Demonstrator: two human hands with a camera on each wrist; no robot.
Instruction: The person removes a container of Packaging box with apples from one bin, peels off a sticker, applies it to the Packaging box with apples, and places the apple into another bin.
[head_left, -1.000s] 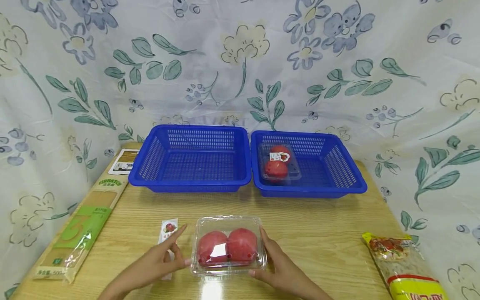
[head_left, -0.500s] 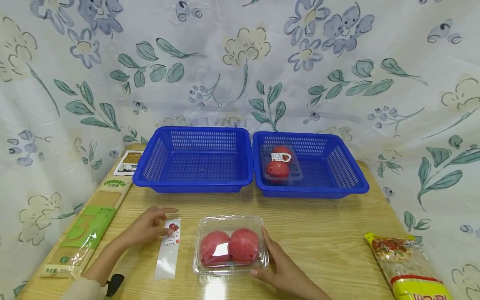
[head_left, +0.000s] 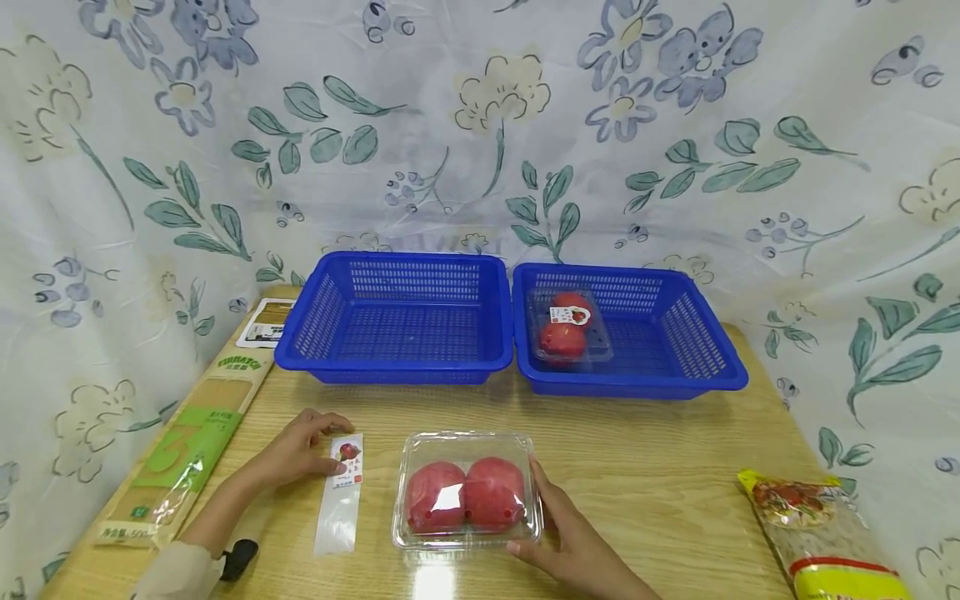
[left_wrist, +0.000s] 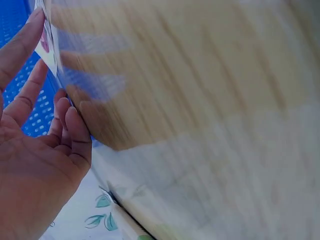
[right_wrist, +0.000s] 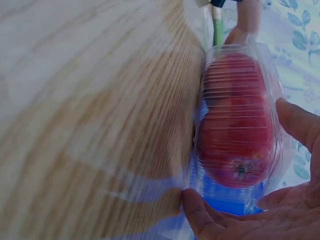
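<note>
A transparent clamshell box (head_left: 467, 442) with two large red fruits (head_left: 493, 493), which look like pomegranates, sits at the front centre of the table. My right hand (head_left: 576, 535) holds it at its right side, thumb by the near corner; the right wrist view shows the fingers (right_wrist: 295, 120) spread about the ribbed wall. To its left lies a pale backing strip (head_left: 337, 523) bearing a white label (head_left: 348, 450) with a fruit picture. My left hand (head_left: 294, 452) rests at that label, thumb on its left edge and the other fingers touching the table beyond it.
Two blue baskets (head_left: 397, 367) (head_left: 630, 385) stand side by side at the back; the right one contains another labelled fruit box (head_left: 573, 340). A long noodle packet (head_left: 187, 450) and a small white-edged packet (head_left: 264, 323) lie left, a yellow-and-red bag (head_left: 821, 533) right.
My left hand has moved from beside the box, left and away from me, to the label and settled there. My right hand keeps hold of the clamshell box, which stays in place.
</note>
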